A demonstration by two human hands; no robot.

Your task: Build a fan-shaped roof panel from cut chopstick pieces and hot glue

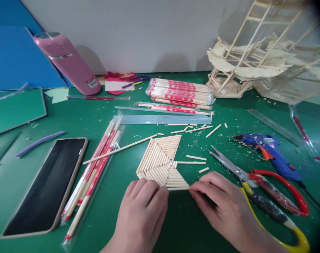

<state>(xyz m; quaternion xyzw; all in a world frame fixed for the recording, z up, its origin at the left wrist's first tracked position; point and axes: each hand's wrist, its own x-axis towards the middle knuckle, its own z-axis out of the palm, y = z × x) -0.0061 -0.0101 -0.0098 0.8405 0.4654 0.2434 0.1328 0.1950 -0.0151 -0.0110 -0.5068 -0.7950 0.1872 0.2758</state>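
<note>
A flat panel of short wooden sticks, laid in wedge-shaped rows like part of a hexagon, lies on the green table. Along its near edge runs one short wooden stick. The thumb and forefinger of my right hand are pinched at that stick's right end. My left hand is closed over the panel's lower left edge, its fingertips at the stick's left end and partly hidden. A single stick juts right from the panel's middle, with cut pieces close by.
Scissors and a blue glue gun lie right. Wrapped chopsticks and a phone lie left. Behind are glue sticks, a chopstick bundle, a pink bottle and a stick-built model.
</note>
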